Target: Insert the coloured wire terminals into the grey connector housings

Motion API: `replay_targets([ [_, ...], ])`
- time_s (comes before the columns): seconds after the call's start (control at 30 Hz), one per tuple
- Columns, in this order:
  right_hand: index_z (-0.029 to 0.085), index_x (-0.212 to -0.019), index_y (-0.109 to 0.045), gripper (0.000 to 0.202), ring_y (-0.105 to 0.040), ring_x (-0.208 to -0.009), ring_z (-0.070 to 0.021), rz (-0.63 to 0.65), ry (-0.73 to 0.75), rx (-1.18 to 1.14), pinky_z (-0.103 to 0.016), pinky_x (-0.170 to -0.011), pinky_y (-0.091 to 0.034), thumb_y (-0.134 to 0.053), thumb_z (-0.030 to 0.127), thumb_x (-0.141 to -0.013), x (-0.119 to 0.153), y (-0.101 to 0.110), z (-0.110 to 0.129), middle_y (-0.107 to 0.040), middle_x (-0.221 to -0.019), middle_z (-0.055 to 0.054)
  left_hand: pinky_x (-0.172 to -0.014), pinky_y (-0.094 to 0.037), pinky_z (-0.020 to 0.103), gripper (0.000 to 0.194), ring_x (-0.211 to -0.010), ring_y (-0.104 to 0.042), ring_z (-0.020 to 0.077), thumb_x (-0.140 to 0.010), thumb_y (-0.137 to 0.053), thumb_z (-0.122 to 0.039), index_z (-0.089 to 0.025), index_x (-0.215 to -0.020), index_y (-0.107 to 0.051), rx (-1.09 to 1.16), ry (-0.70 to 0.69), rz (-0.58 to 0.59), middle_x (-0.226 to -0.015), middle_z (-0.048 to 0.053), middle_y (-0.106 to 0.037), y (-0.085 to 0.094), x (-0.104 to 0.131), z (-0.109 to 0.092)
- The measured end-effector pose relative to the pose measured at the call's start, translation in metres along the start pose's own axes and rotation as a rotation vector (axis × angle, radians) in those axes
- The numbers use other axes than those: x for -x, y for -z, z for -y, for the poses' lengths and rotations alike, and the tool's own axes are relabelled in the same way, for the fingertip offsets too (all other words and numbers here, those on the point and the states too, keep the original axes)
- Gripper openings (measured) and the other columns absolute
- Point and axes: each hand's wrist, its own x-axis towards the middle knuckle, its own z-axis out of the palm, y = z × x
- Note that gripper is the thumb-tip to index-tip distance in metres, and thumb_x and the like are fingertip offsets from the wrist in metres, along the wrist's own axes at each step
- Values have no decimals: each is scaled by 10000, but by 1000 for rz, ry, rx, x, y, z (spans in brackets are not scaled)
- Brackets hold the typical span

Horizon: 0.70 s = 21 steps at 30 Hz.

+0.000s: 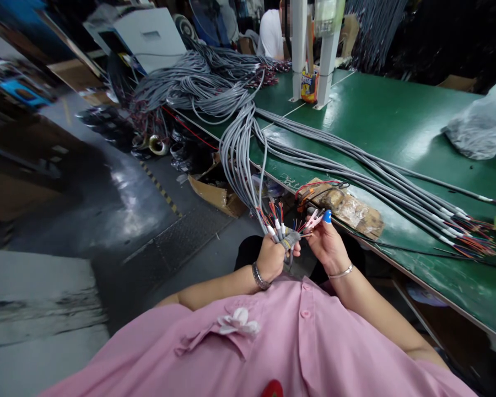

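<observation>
My left hand [274, 258] is closed around a bunch of grey cables [242, 149], whose white-banded ends show fanned-out red, blue and dark wires. A grey knit cover [290, 240] sits on a finger of that hand. Close beside it, my right hand [329, 242] wears a blue finger cover [327, 216] and pinches a small pink-and-white item [313, 220] at the wire ends; its kind is unclear. Along the table edge, just beyond my right hand, lies a tape-wrapped wooden block [357, 214] with red and black leads.
More grey cables [355, 160] lie across the green table [397, 116], their stripped ends to the right. A large cable heap [198, 82] covers the far left. Two white posts, a plastic bag [485, 121] and a cardboard box [215, 193] stand around. A person in white [270, 34] is behind.
</observation>
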Motion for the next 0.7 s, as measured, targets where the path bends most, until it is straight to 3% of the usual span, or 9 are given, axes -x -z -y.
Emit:
replay_targets([
  [0.23,218,-770,-657,305,-568,-626,-123,-42,55,34,-265,-610,-491,-720,517,-761,-1,-2,-3,-668,-743,6,-426,-397,196,312,-461,-579,108,-685,-748,-414,-129,-683,-621,-36,-31,-4,-557,18,-630,0,0,1],
  [0.57,243,-805,-642,393,-601,-694,-142,33,-29,20,-269,-637,-505,-649,633,-753,9,13,-8,-679,-829,-12,-446,-427,213,319,-464,-570,106,-679,-754,-431,-139,-708,-629,-41,-39,4,-571,15,-634,8,4,0],
  [0.7,211,-858,-688,460,-620,-722,-149,134,-145,162,-264,-637,-509,-656,652,-732,18,21,-2,-697,-846,-45,-431,-401,201,309,-469,-583,110,-706,-740,-424,-139,-689,-624,-75,-83,23,-571,23,-641,14,7,1],
])
